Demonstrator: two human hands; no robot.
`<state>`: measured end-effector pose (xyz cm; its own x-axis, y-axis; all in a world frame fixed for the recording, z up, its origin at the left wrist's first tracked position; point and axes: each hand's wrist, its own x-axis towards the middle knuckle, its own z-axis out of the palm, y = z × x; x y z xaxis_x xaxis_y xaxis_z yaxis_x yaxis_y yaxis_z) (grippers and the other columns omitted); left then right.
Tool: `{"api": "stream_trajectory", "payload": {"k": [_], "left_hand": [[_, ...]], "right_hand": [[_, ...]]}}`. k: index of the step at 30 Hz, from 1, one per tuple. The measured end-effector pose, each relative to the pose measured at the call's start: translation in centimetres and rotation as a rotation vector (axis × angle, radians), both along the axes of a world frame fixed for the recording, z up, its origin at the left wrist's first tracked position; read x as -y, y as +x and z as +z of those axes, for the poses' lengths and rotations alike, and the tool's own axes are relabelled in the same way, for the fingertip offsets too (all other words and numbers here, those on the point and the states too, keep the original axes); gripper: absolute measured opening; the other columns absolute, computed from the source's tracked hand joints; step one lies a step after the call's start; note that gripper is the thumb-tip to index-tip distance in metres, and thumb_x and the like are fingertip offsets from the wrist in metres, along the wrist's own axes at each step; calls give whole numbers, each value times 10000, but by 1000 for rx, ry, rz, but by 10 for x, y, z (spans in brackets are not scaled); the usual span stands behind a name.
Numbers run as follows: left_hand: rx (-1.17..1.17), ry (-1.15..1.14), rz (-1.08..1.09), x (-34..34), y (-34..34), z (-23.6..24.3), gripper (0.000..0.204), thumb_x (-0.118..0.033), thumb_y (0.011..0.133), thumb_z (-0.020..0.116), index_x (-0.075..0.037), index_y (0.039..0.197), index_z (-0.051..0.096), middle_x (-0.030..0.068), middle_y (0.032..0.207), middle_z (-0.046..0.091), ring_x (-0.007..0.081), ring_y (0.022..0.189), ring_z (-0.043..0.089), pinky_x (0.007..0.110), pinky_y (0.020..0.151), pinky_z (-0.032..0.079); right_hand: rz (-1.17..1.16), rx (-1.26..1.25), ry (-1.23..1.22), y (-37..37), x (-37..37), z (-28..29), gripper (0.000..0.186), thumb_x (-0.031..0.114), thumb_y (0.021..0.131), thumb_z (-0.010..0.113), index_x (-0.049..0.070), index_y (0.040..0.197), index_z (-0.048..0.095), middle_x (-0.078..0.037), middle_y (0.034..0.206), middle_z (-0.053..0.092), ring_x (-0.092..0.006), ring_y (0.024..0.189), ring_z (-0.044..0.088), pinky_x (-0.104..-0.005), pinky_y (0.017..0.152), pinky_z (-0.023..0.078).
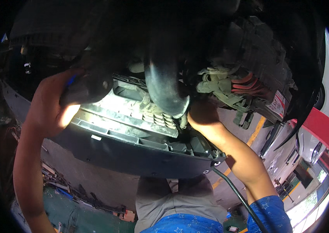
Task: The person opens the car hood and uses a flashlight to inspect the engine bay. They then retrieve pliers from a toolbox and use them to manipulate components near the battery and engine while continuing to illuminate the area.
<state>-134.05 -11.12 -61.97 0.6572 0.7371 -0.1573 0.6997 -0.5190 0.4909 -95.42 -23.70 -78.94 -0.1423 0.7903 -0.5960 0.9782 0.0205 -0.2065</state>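
My left hand (52,103) is wrapped round a dark work light (85,87), left of the black hose (164,89); my right hand (203,112) reaches behind the hose, its grip hidden, I cannot tell; working blind there, I judge my fingers could snag on the clips.

Blue star-patterned sleeve (270,211), black hose (163,83), dark grey bumper panel (133,157)

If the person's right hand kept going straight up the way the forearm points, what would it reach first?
Probably the thick black hose: the right hand already sits beside its lower end, under the car's dark underside. Depth is unclear, so it may slip behind the hose instead.
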Motion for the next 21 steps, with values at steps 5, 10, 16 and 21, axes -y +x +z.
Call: {"api": "stream_trajectory", "payload": {"k": [5, 10, 16, 21], "left_hand": [[-51, 115, -83, 4, -9, -2, 493, -194, 887, 714, 20, 1321, 618, 230, 1141, 716, 421, 1040, 693, 458, 930, 533], [-39, -10, -2, -1, -7, -7, 503, -194, 874, 721, -12, 1333, 625, 204, 1174, 714, 418, 1064, 681, 459, 957, 521], [-70, -27, 33, 1, -23, -13, 474, -175, 871, 728, 0, 1303, 645, 205, 1169, 714, 375, 1049, 699, 422, 916, 539], [-15, -55, 72, -2, -20, -15, 415, -96, 885, 725, 14, 1278, 651, 170, 1193, 721, 296, 1076, 713, 382, 939, 551]], "right_hand": [[40, -185, -135, 2, -3, -24, 411, 196, 973, 515, -106, 1216, 650, -352, 1165, 674, -467, 1144, 649, -503, 1046, 499], [406, -124, -341, 3, -37, -41, 406, 152, 975, 451, 1, 1293, 653, -280, 1097, 718, -455, 1037, 675, -513, 958, 530], [259, -275, -71, 8, -13, -40, 463, 385, 1092, 428, 19, 1246, 666, -263, 1098, 719, -449, 1039, 676, -527, 942, 533], [-43, -321, -7, 8, -1, -31, 434, 367, 1087, 434, 40, 1208, 693, -240, 1144, 714, -430, 1094, 672, -524, 955, 536]]}}
